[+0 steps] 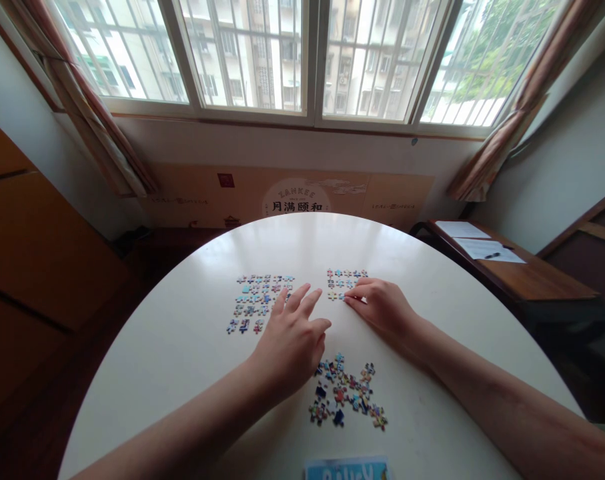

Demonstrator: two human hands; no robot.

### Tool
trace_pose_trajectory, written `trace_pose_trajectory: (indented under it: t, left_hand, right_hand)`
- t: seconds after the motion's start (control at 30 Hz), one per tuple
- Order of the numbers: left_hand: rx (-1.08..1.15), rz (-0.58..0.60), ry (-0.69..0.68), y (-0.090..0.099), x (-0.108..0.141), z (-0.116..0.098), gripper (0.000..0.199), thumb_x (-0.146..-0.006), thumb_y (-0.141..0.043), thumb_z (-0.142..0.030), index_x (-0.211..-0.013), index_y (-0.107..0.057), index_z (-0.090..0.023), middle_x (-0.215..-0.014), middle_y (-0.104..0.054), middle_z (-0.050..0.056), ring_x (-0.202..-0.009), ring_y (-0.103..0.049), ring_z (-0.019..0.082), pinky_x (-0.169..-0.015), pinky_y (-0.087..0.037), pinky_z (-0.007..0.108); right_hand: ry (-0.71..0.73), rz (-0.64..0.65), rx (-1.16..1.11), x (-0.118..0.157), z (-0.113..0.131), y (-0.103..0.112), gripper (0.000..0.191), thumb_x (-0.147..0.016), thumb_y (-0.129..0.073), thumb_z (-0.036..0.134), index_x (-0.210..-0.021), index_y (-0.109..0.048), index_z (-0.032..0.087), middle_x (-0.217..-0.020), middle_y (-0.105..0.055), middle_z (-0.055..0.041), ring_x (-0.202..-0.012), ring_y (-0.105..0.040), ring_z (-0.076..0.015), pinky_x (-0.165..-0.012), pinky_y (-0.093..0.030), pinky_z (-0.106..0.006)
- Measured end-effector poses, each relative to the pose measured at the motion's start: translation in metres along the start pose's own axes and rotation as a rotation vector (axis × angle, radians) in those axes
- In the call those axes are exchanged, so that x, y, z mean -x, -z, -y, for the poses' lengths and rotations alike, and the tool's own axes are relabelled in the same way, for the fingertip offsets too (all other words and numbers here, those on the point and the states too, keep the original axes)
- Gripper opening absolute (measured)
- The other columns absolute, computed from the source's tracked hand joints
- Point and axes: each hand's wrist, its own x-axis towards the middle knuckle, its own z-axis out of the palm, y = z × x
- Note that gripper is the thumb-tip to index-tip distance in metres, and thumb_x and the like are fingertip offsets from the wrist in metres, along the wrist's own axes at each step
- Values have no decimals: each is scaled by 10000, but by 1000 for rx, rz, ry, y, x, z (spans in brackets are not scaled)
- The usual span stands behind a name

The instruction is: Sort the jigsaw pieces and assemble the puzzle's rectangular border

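My right hand pinches a small jigsaw puzzle piece between thumb and fingertips, at the end of the lowest row of the right-hand group of pieces. My left hand hovers with spread fingers beside the left-hand group of pieces, covering its lower right part. That group lies in neat rows, each piece apart from its neighbours. Nearer to me, a loose pile of mixed puzzle pieces is scattered, its left edge partly behind my left hand.
All pieces lie on a round white table. A blue printed box or card shows at the bottom edge. On the right, a wooden desk bears papers and a pen. A barred window and curtains are beyond.
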Motion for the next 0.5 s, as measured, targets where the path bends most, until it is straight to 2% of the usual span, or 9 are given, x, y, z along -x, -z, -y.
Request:
trace_pose_trajectory:
  t: [0.17, 0.5]
  left_hand:
    - [-1, -2, -2, -1, 1, 0, 226, -846, -611, -144, -985, -771, -224, -1456, -544, 130, -1402, -414, 388, -1148, -280, 697]
    - [-33, 14, -5, -2, 1, 2, 241, -848, -605, -150, -1001, -775, -226, -1461, -537, 151, -1416, -402, 384, -1154, -276, 680]
  right_hand:
    - [2, -8, 3, -1, 1, 0, 232, -968, -598, 272, -813, -768, 241, -837, -704, -12, -790, -628, -169, -677, -417, -278]
    - [-6, -19, -19, -1, -6, -6, 182, -953, -617, 266, -913, -794, 270, -907, -723, -12, -810, -653, -173, -703, -445, -279]
